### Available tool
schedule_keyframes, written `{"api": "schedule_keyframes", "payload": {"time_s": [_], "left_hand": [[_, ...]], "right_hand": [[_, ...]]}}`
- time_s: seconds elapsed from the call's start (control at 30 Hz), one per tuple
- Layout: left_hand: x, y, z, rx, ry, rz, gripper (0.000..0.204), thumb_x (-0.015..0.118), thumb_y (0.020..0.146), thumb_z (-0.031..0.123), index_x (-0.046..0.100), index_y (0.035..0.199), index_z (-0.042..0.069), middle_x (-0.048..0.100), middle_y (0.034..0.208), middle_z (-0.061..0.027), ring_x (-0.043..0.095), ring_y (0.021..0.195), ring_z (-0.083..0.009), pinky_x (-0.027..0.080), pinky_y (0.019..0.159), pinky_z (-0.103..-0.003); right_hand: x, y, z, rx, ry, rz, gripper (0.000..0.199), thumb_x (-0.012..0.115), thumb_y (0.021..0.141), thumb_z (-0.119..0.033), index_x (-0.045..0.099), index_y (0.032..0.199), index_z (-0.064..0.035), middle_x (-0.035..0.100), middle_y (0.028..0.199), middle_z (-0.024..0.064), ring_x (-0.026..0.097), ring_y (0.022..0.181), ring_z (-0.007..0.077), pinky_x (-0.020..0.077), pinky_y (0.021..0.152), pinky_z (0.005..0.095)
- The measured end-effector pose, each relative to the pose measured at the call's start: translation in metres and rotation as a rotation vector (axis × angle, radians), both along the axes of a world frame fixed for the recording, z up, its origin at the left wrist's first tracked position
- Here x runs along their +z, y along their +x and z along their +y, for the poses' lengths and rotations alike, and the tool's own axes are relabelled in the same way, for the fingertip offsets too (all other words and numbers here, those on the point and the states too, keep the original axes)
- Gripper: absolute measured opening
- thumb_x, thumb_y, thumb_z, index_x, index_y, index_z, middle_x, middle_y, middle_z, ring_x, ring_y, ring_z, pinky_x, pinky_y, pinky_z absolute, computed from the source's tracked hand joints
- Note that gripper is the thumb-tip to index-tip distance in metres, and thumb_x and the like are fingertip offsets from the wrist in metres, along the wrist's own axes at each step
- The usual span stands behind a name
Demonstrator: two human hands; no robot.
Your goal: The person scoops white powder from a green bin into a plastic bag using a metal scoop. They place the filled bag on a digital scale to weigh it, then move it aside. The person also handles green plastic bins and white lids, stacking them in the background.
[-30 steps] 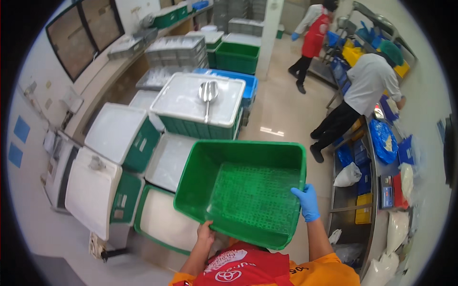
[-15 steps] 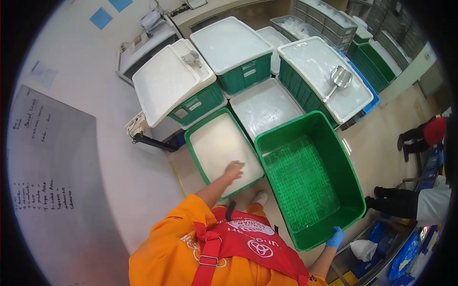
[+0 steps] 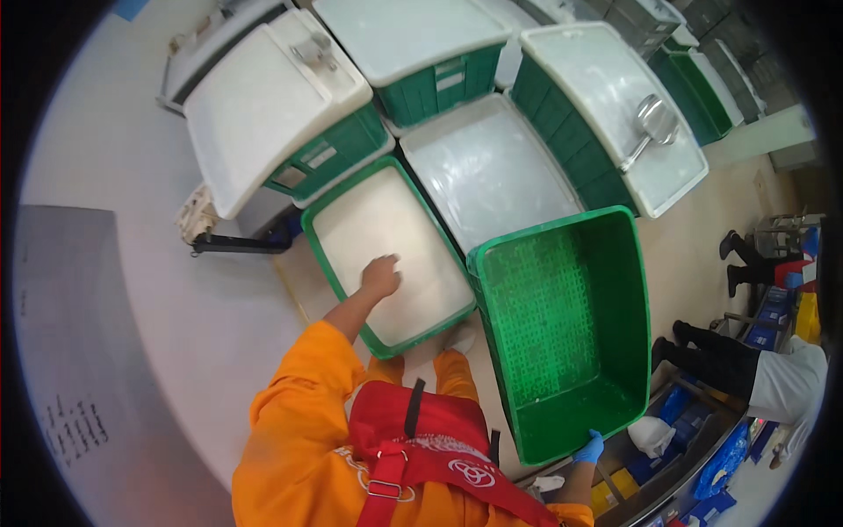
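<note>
My left hand [image 3: 381, 277], bare, is over a green crate [image 3: 318, 243] whose flat off-white contents [image 3: 378, 220] look like fine powder. Its fingers are loosely bent and partly spread, with nothing visible in them; whether they touch the surface I cannot tell. A large, deep green tub [image 3: 575, 408] tilts toward me on the right, its textured floor showing and nothing inside. My right hand [image 3: 588, 448], in a blue glove, is closed on the near rim of this tub at its lower right corner. The fingers inside the rim are mostly hidden.
Lidded green bins [image 3: 439, 88] stand behind both containers. A metal scoop [image 3: 652, 127] lies on the right bin's white lid, and another scoop [image 3: 313, 48] on the left one. A silvery-grey lid [image 3: 492, 176] sits behind the tub. Two people [image 3: 786, 378] stand at the far right.
My view has shifted forward and closer. My left hand has moved left over the off-white contents. The green tub has tipped more toward me, my right hand still on its rim.
</note>
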State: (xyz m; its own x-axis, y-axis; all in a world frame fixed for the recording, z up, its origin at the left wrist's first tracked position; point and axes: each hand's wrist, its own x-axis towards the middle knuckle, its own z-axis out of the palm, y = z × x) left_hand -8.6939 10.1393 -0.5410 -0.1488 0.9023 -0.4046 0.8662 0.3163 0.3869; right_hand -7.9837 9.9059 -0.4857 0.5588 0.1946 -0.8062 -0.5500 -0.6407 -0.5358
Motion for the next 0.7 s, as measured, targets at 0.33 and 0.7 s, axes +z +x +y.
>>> {"api": "schedule_keyframes", "payload": {"time_s": [0.33,0.7], "left_hand": [[-0.137,0.122,0.095,-0.555,0.326,0.204,0.053,0.059,0.083,0.030,0.052,0.129,0.004,0.050,0.135,-0.0139,0.034,0.135,-0.0280,0.022,0.115,-0.044],[-0.175,0.001,0.133,-0.168,0.265,0.210,0.067,0.060,0.086,0.030,0.036,0.142,0.000,0.031,0.150,-0.0181,0.027,0.139,-0.0331,0.017,0.117,-0.045]], "right_hand": [[0.011,-0.032,0.012,-0.076,-0.104,0.086,0.046,0.051,0.073,-0.012,0.056,0.119,-0.0045,0.061,0.115,0.0118,0.056,0.104,0.0341,0.0451,0.095,0.0472],[-0.015,0.004,-0.012,-0.044,-0.110,0.109,0.046,0.052,0.067,-0.011,0.058,0.112,-0.0033,0.060,0.108,0.0113,0.055,0.102,0.0341,0.0450,0.094,0.0468]]}}
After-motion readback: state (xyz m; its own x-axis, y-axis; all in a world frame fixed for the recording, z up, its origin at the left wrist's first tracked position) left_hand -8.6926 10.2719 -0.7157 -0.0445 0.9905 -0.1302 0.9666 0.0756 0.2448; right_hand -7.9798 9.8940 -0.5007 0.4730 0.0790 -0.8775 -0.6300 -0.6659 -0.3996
